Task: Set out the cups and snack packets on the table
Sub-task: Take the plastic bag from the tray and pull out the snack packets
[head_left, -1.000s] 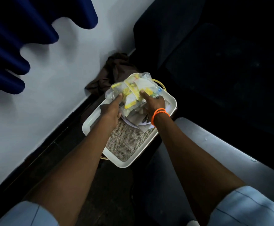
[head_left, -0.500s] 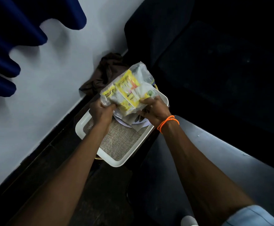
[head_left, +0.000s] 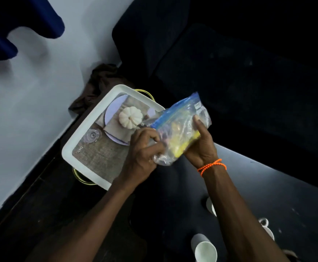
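Note:
A clear zip bag (head_left: 181,127) with a blue seal strip holds yellow snack packets. Both hands hold it in the air, to the right of a white tray (head_left: 90,127). My left hand (head_left: 145,148) grips its lower left corner. My right hand (head_left: 201,144), with an orange bead bracelet at the wrist, supports it from the right, thumb pressed on the plastic. The tray's printed base shows a plate, a small white pumpkin and a glass. On the dark table at lower right stand a pale cup (head_left: 204,248) and white cups (head_left: 267,229) partly hidden by my right forearm.
The tray rests on a yellow wire stand (head_left: 82,178) beside a white wall (head_left: 31,91). A brown cloth (head_left: 101,80) lies bunched behind the tray. A dark sofa (head_left: 230,72) fills the upper right. A blue curtain (head_left: 12,25) hangs at upper left.
The bag has been lifted off the tray and carried right, toward the dark table. The tray's printed base is now uncovered. The view has shifted, and cups on the table have come into sight.

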Action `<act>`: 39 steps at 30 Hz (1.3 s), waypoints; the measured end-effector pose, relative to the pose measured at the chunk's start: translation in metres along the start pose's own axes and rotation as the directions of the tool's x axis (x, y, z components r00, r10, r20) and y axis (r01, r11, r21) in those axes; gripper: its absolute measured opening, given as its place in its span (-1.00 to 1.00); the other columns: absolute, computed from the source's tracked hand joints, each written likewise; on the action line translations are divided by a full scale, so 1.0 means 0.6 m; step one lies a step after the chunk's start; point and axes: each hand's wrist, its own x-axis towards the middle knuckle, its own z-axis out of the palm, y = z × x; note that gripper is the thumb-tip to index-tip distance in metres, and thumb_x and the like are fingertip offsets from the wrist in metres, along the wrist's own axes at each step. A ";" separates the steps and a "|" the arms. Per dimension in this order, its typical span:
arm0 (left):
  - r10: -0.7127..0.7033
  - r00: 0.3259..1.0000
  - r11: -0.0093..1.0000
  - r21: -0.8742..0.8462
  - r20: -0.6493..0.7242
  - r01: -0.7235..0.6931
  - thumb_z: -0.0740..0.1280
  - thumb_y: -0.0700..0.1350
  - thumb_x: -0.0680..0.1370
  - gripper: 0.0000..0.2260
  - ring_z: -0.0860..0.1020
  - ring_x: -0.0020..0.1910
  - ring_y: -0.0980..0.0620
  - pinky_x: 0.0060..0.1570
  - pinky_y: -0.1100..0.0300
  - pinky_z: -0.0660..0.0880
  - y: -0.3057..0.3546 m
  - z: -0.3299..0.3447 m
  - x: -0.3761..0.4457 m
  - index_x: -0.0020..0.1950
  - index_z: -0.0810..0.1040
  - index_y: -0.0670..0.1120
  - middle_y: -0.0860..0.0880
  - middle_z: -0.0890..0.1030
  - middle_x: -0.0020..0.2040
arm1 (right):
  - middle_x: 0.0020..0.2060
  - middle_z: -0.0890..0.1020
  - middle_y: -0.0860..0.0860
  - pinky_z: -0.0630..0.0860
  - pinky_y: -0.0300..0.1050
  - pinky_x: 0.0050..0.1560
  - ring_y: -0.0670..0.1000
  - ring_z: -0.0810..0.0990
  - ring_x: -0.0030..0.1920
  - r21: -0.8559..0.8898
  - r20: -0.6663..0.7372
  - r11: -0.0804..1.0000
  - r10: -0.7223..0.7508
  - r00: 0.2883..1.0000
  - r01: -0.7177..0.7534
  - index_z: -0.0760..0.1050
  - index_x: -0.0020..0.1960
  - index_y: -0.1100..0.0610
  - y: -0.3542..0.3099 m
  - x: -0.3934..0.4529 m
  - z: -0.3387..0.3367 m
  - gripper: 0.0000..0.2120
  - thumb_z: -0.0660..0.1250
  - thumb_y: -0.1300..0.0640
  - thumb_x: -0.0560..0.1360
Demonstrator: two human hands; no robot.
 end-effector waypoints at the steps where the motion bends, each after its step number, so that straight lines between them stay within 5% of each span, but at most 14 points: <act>1: -0.001 0.997 0.999 -0.036 0.072 0.004 0.35 -0.34 0.45 -0.84 0.53 0.16 -0.18 0.13 0.01 0.46 0.014 0.012 -0.005 -0.22 0.65 -0.12 -0.11 0.56 0.06 | 0.42 0.50 0.21 0.43 0.24 0.42 0.22 0.51 0.39 -0.029 -0.071 0.999 -0.022 0.997 0.020 0.38 0.51 0.22 -0.008 -0.014 -0.012 -0.47 0.32 0.02 0.61; 4: -0.224 0.896 0.849 -0.374 0.384 0.373 0.49 -0.31 0.34 -0.72 0.53 0.32 0.06 0.31 0.17 0.44 0.036 0.035 -0.019 -0.13 0.68 0.07 0.00 0.57 0.22 | 0.30 0.59 0.26 0.49 0.28 0.35 0.27 0.58 0.29 -0.149 -0.278 0.989 -0.063 0.959 0.021 0.46 0.41 0.31 -0.031 -0.048 -0.066 -0.53 0.36 0.21 0.52; 6: -0.338 0.741 0.516 -0.544 0.580 0.661 0.58 -0.20 0.32 -0.66 0.56 0.34 0.16 0.32 0.18 0.48 0.036 0.038 -0.018 0.00 0.71 0.15 0.09 0.63 0.25 | 0.11 0.64 0.26 0.60 0.22 0.20 0.25 0.66 0.09 -0.265 -0.364 0.964 -0.121 0.923 0.022 0.55 0.23 0.31 -0.040 -0.065 -0.097 -0.68 0.35 0.29 0.49; 8: -0.486 0.602 0.251 -0.558 0.634 0.791 0.59 -0.08 0.37 -0.66 0.58 0.29 0.12 0.23 0.13 0.53 0.029 0.054 -0.015 0.11 0.70 0.15 0.09 0.66 0.19 | -0.02 0.61 0.22 0.62 0.12 0.01 0.17 0.65 -0.10 -0.335 -0.385 0.942 -0.140 0.912 0.004 0.57 0.11 0.25 -0.033 -0.078 -0.114 -0.80 0.33 0.33 0.49; 11: -0.662 0.424 0.210 -0.390 0.618 0.897 0.43 -0.04 0.63 -0.79 0.57 0.27 0.02 0.13 0.10 0.52 0.024 0.088 -0.008 0.26 0.62 0.02 0.04 0.63 0.19 | -0.04 0.68 0.15 0.65 -0.04 -0.15 0.08 0.70 -0.16 -0.310 -0.312 0.948 -0.026 0.950 -0.075 0.57 0.21 0.23 -0.005 -0.089 -0.124 -0.78 0.36 0.24 0.57; 15: -0.689 0.294 0.157 -0.259 0.663 0.953 0.26 -0.11 0.73 -0.85 0.54 0.06 0.26 0.15 0.18 0.43 0.028 0.112 -0.007 0.18 0.63 -0.02 0.12 0.64 0.13 | 0.26 0.66 0.11 0.58 0.18 0.27 0.12 0.66 0.24 -0.330 -0.290 0.942 -0.042 0.956 -0.059 0.49 0.38 0.06 0.027 -0.101 -0.133 -0.58 0.44 0.02 0.56; 19: -0.607 0.320 0.161 -0.282 0.728 0.946 0.44 -0.08 0.62 -0.89 0.74 -0.10 -0.01 -0.15 0.15 0.64 0.053 0.111 -0.003 -0.03 0.75 -0.06 -0.08 0.79 -0.06 | 0.22 0.67 0.04 0.60 0.26 0.23 0.09 0.67 0.21 -0.532 -0.351 0.844 -0.295 0.889 0.070 0.44 0.32 -0.03 0.047 -0.127 -0.113 -0.37 0.60 -0.15 0.36; 21: -0.579 0.346 0.261 -0.234 0.739 0.937 0.52 -0.09 0.48 -0.86 0.77 -0.06 -0.13 -0.06 -0.02 0.69 0.072 0.113 0.000 -0.01 0.76 -0.10 -0.14 0.79 -0.07 | 0.15 0.68 0.01 0.64 0.19 0.18 0.04 0.70 0.14 -0.647 -0.333 0.756 -0.399 0.854 0.102 0.46 0.25 -0.06 0.054 -0.137 -0.094 -0.38 0.61 -0.20 0.31; 26: -0.557 0.409 0.467 -0.134 0.723 0.874 0.39 -0.23 0.30 -0.76 0.74 -0.16 0.00 -0.10 0.03 0.66 0.123 0.122 0.007 -0.08 0.72 -0.09 -0.04 0.77 -0.18 | 0.06 0.71 -0.02 0.64 0.18 0.14 0.01 0.72 0.05 -0.744 -0.350 0.665 -0.479 0.805 0.072 0.52 0.18 -0.10 0.063 -0.154 -0.075 -0.50 0.58 -0.17 0.30; 30: -0.693 0.543 0.576 -0.088 0.474 0.812 0.47 -0.08 0.47 -0.92 0.67 -0.28 0.04 -0.24 0.05 0.57 0.142 0.108 0.017 -0.10 0.68 -0.07 -0.08 0.71 -0.26 | -0.12 0.74 0.04 0.63 0.25 0.06 0.14 0.71 -0.05 -0.812 -0.383 0.583 -0.561 0.734 0.022 0.64 0.05 0.06 0.042 -0.167 -0.094 -0.82 0.41 0.21 0.46; 33: -0.725 0.662 0.657 -0.097 0.192 0.747 0.42 -0.15 0.55 -0.91 0.55 -0.41 0.23 -0.43 0.35 0.35 0.144 0.071 0.027 -0.04 0.67 0.03 0.11 0.58 -0.36 | -0.26 0.68 -0.08 0.67 0.21 -0.04 0.05 0.70 -0.19 -0.897 -0.355 0.441 -0.680 0.642 -0.028 0.60 -0.11 0.00 0.017 -0.184 -0.095 -0.80 0.38 0.31 0.44; 35: -0.732 0.677 0.671 -0.097 0.071 0.735 0.41 -0.19 0.52 -0.84 0.55 -0.39 0.21 -0.36 0.32 0.35 0.145 0.048 0.031 0.03 0.67 0.03 0.10 0.57 -0.38 | -0.22 0.65 -0.15 0.69 0.16 -0.02 -0.11 0.66 -0.21 -0.923 -0.324 0.384 -0.735 0.595 -0.028 0.64 0.06 0.03 0.006 -0.198 -0.086 -0.71 0.41 0.33 0.43; 37: -0.732 0.680 0.677 -0.068 0.032 0.732 0.41 -0.19 0.52 -0.83 0.55 -0.35 0.18 -0.32 0.28 0.36 0.150 0.037 0.032 0.07 0.67 0.01 0.06 0.58 -0.37 | -0.06 0.67 -0.02 0.67 0.13 0.08 -0.04 0.66 -0.10 -0.952 -0.278 0.304 -0.789 0.548 -0.046 0.59 0.24 0.13 0.004 -0.213 -0.071 -0.60 0.44 0.32 0.41; 39: -0.727 0.686 0.682 -0.075 0.033 0.727 0.42 -0.19 0.56 -0.86 0.54 -0.38 0.23 -0.36 0.44 0.34 0.158 0.037 0.029 0.08 0.68 -0.02 0.06 0.58 -0.34 | 0.12 0.63 0.06 0.61 0.04 0.13 0.04 0.61 0.09 -0.992 -0.107 0.124 -0.873 0.476 0.004 0.55 0.30 0.15 0.011 -0.230 -0.047 -0.55 0.43 0.29 0.42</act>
